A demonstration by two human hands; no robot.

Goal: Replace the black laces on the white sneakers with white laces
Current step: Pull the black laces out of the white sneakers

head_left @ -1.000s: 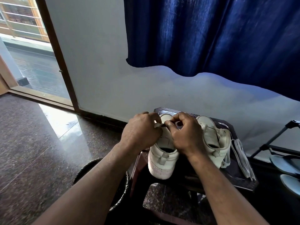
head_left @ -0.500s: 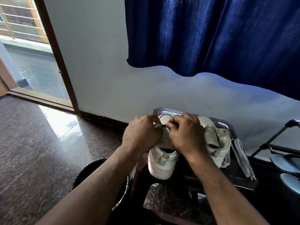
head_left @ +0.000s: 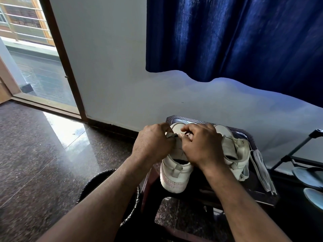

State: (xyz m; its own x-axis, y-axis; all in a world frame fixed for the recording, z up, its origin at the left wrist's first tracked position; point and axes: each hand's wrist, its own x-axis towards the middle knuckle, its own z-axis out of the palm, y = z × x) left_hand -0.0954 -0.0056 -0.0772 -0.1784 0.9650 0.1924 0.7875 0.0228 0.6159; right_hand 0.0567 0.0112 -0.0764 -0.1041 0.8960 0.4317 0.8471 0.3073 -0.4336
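Both sneakers sit heel-towards-the-person on a dark brown plastic stool (head_left: 258, 194), which I take to be there to bring them up into reach. The left hand (head_left: 153, 142), fingers curled, pinches the eyelet edge of the nearer white leather sneaker (head_left: 174, 177), seemingly to steady it. The right hand (head_left: 202, 145) nips what looks like a thin black lace (head_left: 175, 135) between thumb and forefinger, probably drawing it out. The second white sneaker (head_left: 234, 154) stands just beside it. A bundle of flat white laces (head_left: 261, 170) lies on the stool's right edge, ready for threading. On the floor to the stool's left stands a black round woven basket (head_left: 97, 177). I cannot tell what is in it.
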